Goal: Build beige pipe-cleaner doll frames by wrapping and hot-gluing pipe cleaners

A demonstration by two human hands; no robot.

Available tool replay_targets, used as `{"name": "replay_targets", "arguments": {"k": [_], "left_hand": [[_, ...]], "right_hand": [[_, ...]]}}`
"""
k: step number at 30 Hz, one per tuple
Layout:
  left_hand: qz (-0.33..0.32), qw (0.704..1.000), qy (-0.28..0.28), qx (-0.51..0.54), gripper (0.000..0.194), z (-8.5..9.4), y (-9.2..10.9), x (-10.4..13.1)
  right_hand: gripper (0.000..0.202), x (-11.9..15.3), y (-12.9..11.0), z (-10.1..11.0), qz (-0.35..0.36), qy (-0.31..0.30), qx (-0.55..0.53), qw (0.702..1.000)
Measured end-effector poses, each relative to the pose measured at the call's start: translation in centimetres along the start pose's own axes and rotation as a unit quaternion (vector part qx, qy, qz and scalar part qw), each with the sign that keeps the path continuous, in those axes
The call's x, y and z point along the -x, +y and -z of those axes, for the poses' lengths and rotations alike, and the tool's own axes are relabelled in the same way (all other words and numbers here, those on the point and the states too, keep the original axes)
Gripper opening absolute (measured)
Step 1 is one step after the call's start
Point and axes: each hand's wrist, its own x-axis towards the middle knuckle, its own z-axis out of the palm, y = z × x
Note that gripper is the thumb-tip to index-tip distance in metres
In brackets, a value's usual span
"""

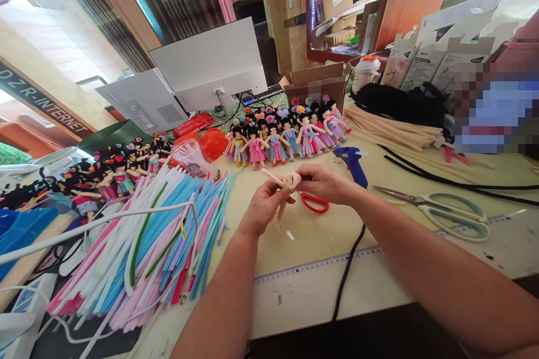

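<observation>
Between my two hands is a cream pipe cleaner (291, 180), wound into a small rounded coil with a twisted end sticking out to the left. My left hand (266, 202) pinches it from the left and below. From the right, the fingers of my right hand (322, 182) close on the coil's edge. Just under my right hand lie red-handled scissors (315, 203), partly hidden by the hand. A blue glue gun (352, 164) lies beyond my right wrist, its black cord running to the table's front edge.
Many coloured pipe cleaners (168, 235) cover the left side. Small pipe-cleaner dolls (273, 137) stand at the back. Large scissors (442, 207) lie at right, above a measuring tape (311, 265). Black and cream stems (396, 118) are piled at back right. A monitor (214, 61) stands behind.
</observation>
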Motion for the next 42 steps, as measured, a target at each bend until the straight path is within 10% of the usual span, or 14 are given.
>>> {"name": "replay_targets", "arguments": {"k": [29,42], "left_hand": [[0.069,0.994,-0.038,0.075,0.042,0.2,0.7,0.2],[0.088,0.986,-0.036,0.138,0.045,0.3,1.1,0.5]], "right_hand": [[0.02,0.2,-0.8,0.7,0.018,-0.089,-0.058,0.994],[0.022,0.0,-0.6,-0.5,-0.017,0.038,-0.151,0.988]]}}
